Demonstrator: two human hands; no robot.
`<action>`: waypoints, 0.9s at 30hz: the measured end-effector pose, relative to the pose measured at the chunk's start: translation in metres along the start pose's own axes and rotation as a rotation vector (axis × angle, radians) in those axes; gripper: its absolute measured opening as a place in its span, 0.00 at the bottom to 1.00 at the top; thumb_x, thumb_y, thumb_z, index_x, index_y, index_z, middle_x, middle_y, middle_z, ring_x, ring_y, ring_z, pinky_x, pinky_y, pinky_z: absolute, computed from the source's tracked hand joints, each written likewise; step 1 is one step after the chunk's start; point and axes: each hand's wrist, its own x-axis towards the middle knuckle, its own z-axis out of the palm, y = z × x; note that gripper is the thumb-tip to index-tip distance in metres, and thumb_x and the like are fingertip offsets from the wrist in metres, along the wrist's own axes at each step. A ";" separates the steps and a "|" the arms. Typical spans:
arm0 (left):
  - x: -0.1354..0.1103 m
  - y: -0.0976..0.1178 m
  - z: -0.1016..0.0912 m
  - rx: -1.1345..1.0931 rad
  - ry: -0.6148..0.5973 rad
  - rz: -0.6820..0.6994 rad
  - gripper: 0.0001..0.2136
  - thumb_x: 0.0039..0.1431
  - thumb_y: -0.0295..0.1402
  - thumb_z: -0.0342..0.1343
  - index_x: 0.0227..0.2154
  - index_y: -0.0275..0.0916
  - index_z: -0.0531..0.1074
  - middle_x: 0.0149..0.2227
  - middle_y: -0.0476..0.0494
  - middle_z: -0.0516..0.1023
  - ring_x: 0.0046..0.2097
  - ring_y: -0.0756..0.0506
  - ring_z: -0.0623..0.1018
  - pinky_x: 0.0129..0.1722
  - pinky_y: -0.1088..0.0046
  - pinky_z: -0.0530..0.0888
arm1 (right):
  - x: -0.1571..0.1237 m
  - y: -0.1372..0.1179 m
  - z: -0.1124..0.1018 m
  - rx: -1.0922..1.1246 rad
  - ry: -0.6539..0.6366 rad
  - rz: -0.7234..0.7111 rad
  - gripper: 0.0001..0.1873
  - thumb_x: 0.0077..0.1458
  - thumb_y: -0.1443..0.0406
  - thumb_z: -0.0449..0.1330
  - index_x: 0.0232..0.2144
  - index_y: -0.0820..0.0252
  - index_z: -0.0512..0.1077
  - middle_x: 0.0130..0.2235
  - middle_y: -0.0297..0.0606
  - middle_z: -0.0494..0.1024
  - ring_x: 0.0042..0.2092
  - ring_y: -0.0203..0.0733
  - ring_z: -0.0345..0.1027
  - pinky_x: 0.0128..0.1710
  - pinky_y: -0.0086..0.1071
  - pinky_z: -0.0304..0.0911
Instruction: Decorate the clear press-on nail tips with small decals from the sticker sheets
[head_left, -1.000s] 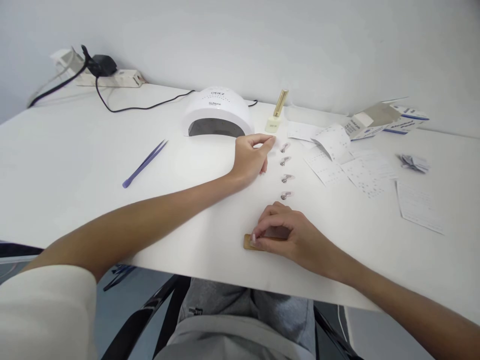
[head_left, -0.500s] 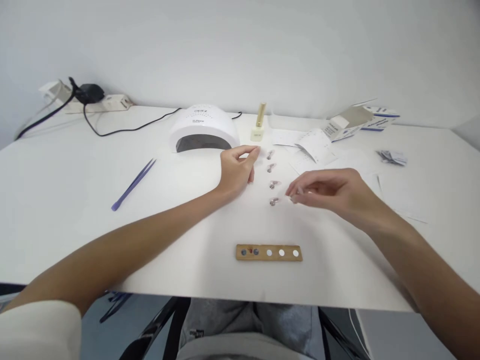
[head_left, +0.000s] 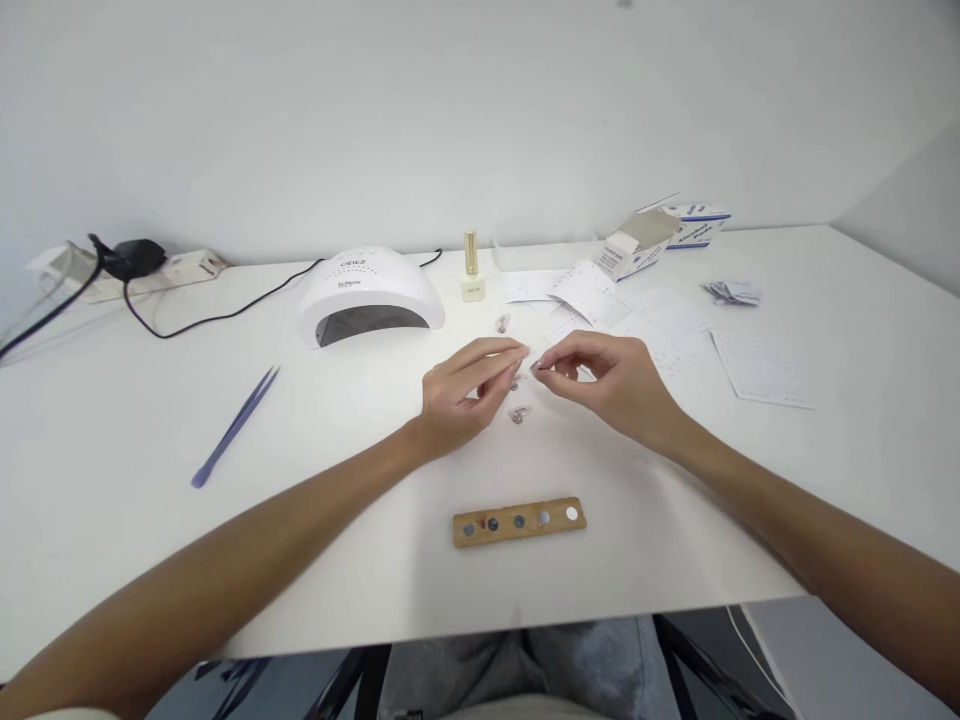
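My left hand (head_left: 469, 392) is closed in a pinch above the column of small trinkets; what its fingertips hold, if anything, is too small to make out. Facing it, my right hand (head_left: 611, 385) pinches something tiny between thumb and forefinger, and the two sets of fingertips almost meet. Below the fingers lie a small clear-pink and silvery piece (head_left: 518, 414) and a similar one (head_left: 515, 383), partly covered. Another such piece (head_left: 502, 323) rests beyond my left hand. Nearer to me is a wooden strip (head_left: 502, 538) with a row of round spots.
Purple tweezers (head_left: 235, 428) lie at the left. Behind stand a white nail lamp (head_left: 371, 285) with a black cable and a gold-capped polish bottle (head_left: 472, 285). Paper sheets (head_left: 589, 292), an opened box (head_left: 637, 243) and small packets (head_left: 733, 293) occupy the right. A power strip (head_left: 191, 270) sits along the wall.
My two hands have come together, the right moving up and toward the left over the small pieces. My view has shifted, so the table things appear further left.
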 end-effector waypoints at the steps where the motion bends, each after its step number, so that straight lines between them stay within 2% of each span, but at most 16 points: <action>1: 0.000 0.000 0.000 0.013 -0.008 0.041 0.14 0.55 0.22 0.55 0.42 0.42 0.76 0.40 0.43 0.80 0.35 0.50 0.78 0.27 0.78 0.76 | -0.001 0.000 0.001 -0.005 -0.001 -0.016 0.03 0.50 0.65 0.62 0.28 0.59 0.74 0.30 0.35 0.75 0.29 0.35 0.64 0.32 0.33 0.62; 5: 0.000 -0.002 0.000 0.032 -0.023 0.120 0.15 0.55 0.21 0.54 0.43 0.42 0.75 0.40 0.44 0.80 0.38 0.49 0.79 0.32 0.75 0.78 | -0.002 0.001 0.005 -0.017 -0.013 -0.047 0.02 0.50 0.68 0.61 0.29 0.58 0.74 0.30 0.35 0.74 0.30 0.35 0.63 0.32 0.33 0.62; 11: 0.000 -0.001 0.000 0.028 -0.094 0.185 0.17 0.54 0.21 0.54 0.45 0.43 0.73 0.40 0.42 0.79 0.34 0.51 0.79 0.24 0.80 0.75 | -0.004 0.001 0.007 -0.038 -0.026 -0.051 0.02 0.50 0.68 0.60 0.29 0.58 0.74 0.28 0.33 0.70 0.29 0.35 0.60 0.32 0.33 0.61; 15: -0.001 -0.001 0.000 0.037 -0.110 0.203 0.17 0.55 0.21 0.53 0.46 0.44 0.73 0.40 0.43 0.79 0.32 0.53 0.78 0.25 0.81 0.75 | -0.005 -0.003 0.007 -0.035 -0.027 -0.009 0.02 0.51 0.68 0.60 0.27 0.59 0.73 0.26 0.32 0.69 0.28 0.34 0.59 0.31 0.32 0.59; 21: 0.000 -0.001 0.001 0.048 -0.105 0.215 0.17 0.56 0.21 0.53 0.47 0.43 0.72 0.40 0.42 0.78 0.31 0.54 0.77 0.24 0.82 0.74 | -0.005 -0.002 0.007 0.069 -0.049 0.061 0.03 0.52 0.67 0.60 0.27 0.60 0.73 0.25 0.31 0.71 0.27 0.33 0.59 0.29 0.31 0.57; 27: 0.000 -0.001 0.003 0.048 -0.078 0.215 0.16 0.54 0.19 0.53 0.45 0.40 0.73 0.39 0.43 0.78 0.31 0.54 0.77 0.23 0.83 0.73 | -0.002 -0.002 0.007 0.214 -0.041 0.139 0.01 0.47 0.69 0.64 0.26 0.60 0.74 0.25 0.31 0.74 0.28 0.32 0.63 0.28 0.28 0.58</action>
